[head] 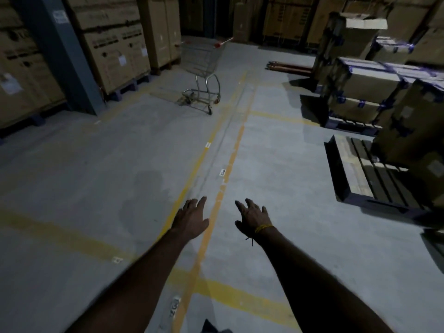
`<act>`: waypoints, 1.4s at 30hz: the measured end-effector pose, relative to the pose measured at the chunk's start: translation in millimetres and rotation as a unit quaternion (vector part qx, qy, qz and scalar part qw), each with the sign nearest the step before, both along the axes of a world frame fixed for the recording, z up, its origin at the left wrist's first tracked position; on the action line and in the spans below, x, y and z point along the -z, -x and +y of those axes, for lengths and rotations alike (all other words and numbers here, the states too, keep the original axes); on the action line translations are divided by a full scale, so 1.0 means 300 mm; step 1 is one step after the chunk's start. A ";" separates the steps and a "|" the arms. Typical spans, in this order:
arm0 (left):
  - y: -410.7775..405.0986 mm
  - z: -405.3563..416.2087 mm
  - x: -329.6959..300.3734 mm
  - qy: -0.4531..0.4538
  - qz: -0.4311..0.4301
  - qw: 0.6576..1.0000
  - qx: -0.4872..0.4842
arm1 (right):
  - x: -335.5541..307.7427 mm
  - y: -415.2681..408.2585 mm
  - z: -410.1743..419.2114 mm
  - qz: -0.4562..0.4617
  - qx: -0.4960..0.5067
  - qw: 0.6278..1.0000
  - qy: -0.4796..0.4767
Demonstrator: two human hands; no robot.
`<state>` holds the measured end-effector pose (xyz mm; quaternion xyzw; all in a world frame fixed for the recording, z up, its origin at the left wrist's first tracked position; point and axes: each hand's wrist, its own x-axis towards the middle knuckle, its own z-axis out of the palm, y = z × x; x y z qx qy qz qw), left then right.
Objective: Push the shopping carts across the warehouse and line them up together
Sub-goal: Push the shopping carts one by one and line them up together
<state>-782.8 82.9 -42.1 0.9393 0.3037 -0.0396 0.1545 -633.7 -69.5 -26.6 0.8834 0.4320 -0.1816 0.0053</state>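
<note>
Both hands, left hand (191, 218) and right hand (252, 216), are reaching out wide, fingers spread, holding nothing. The shopping cart (201, 73) is standing far off, its handle blurring into shadow.

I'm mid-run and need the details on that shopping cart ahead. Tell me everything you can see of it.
The shopping cart is bare metal wire with a deep basket, looking empty, on a curved tubular frame. Its red-ended handle points up-right, away from the camera. It stands upright on small castors on the grey concrete floor, left of the yellow lines, near the stacked cardboard boxes. Nothing touches it; both hands are far short of it.
</note>
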 end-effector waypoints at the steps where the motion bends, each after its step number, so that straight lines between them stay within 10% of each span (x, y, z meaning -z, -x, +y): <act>1: -0.047 0.027 -0.001 0.000 0.001 1.000 0.001 | 0.000 -0.045 0.029 0.001 -0.004 1.000 0.005; 42: -2.481 1.746 0.087 0.112 0.154 0.978 0.083 | 0.104 -2.461 1.670 0.080 -0.044 0.988 0.121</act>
